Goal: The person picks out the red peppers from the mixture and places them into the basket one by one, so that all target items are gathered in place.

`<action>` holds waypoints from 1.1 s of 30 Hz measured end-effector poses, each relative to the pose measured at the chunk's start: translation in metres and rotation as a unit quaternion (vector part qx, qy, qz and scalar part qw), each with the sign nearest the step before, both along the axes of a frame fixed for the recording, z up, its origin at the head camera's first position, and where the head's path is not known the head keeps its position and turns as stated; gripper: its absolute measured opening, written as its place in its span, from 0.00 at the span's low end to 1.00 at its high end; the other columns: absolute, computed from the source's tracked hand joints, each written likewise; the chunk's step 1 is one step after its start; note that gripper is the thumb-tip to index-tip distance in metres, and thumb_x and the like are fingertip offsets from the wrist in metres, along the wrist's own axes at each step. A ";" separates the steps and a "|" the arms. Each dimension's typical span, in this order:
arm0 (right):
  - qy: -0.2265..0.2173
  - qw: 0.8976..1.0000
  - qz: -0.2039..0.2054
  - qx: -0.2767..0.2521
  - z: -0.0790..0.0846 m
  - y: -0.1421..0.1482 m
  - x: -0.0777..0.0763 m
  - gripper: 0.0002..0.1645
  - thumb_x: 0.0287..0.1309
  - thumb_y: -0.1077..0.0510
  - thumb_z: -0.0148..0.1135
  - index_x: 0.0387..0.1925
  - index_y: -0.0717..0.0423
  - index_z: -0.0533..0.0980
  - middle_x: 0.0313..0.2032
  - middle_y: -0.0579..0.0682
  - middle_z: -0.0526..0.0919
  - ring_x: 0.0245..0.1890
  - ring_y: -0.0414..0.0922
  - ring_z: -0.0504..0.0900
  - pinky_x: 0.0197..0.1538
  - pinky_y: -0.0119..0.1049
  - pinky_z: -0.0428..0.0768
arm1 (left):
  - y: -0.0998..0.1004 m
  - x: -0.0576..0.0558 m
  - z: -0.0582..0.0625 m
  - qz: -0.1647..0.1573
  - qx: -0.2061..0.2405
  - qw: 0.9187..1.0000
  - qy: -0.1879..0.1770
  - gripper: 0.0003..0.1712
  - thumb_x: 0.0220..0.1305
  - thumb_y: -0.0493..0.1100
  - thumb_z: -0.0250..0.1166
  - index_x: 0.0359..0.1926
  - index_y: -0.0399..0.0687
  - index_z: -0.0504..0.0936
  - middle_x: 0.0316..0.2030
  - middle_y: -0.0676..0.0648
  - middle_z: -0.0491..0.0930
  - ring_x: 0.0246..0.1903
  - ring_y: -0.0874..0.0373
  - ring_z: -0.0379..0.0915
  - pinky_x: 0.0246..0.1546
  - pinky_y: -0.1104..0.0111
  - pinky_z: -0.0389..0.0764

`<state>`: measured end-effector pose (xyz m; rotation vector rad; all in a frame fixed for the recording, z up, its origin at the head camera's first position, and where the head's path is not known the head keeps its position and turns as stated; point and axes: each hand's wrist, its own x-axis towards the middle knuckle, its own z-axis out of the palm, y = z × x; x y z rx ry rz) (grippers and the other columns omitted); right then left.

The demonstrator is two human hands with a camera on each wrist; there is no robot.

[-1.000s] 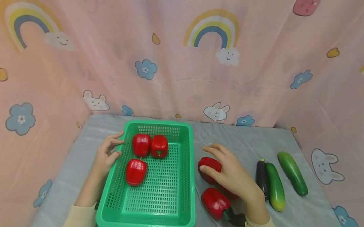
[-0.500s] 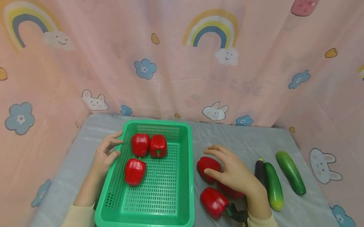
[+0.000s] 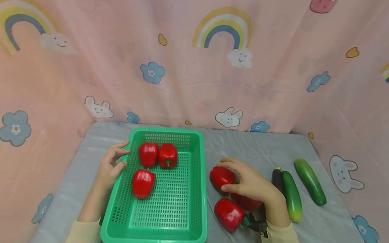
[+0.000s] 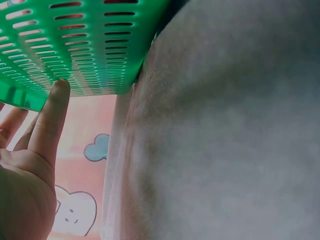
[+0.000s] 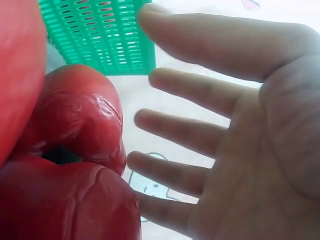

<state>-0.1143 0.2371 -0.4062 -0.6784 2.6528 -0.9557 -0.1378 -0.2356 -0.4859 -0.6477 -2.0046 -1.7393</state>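
A green plastic basket [image 3: 205, 194] holds three red bell peppers, the nearest being a bell pepper [image 3: 143, 183] at its left side. Against the basket's left side rests my left hand [image 3: 110, 168]; in the left wrist view its thumb [image 4: 52, 120] touches the slotted outer wall, and its fingers are partly hidden. My right hand [image 3: 252, 182] hovers over red peppers on the table, fingers extended and gripping nothing. Under its fingertips lies one red pepper [image 3: 220, 177], another red pepper [image 3: 245, 202] is partly hidden beneath the palm, and a third red pepper [image 3: 229, 214] sits nearer.
To the right lie an eggplant [image 3: 277, 179], a cucumber [image 3: 291, 196] and another cucumber [image 3: 310, 181] on a grey cloth-covered table [image 3: 252, 145]. A pink patterned curtain [image 3: 182, 99] encloses the back and sides.
My right hand has shifted slightly right and nearer over the peppers, uncovering more of them. The left hand and the basket stay in place; the head view has tilted a little.
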 end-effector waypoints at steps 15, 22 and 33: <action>-0.067 0.997 0.013 -0.033 -0.010 0.015 0.003 0.42 0.57 0.60 0.80 0.73 0.52 0.76 0.72 0.59 0.75 0.73 0.67 0.70 0.59 0.61 0.85 | 0.003 0.001 0.000 -0.011 0.005 1.000 -0.015 0.17 0.60 0.15 0.55 0.51 0.17 0.79 0.68 0.31 0.75 0.68 0.52 0.75 0.59 0.73 0.78; -0.082 0.996 0.026 -0.034 -0.013 0.014 -0.003 0.42 0.58 0.62 0.79 0.74 0.50 0.76 0.75 0.60 0.72 0.74 0.68 0.67 0.60 0.62 0.84 | 0.002 0.002 0.002 -0.011 0.021 1.000 -0.006 0.16 0.59 0.15 0.56 0.50 0.15 0.78 0.68 0.31 0.76 0.67 0.49 0.76 0.56 0.74 0.80; -0.111 0.992 0.045 -0.047 -0.015 0.009 -0.012 0.43 0.58 0.64 0.78 0.75 0.49 0.76 0.78 0.62 0.68 0.74 0.70 0.66 0.57 0.60 0.86 | 0.000 0.001 0.002 -0.002 0.021 1.000 -0.022 0.16 0.59 0.15 0.57 0.49 0.14 0.77 0.67 0.29 0.75 0.65 0.52 0.78 0.59 0.73 0.80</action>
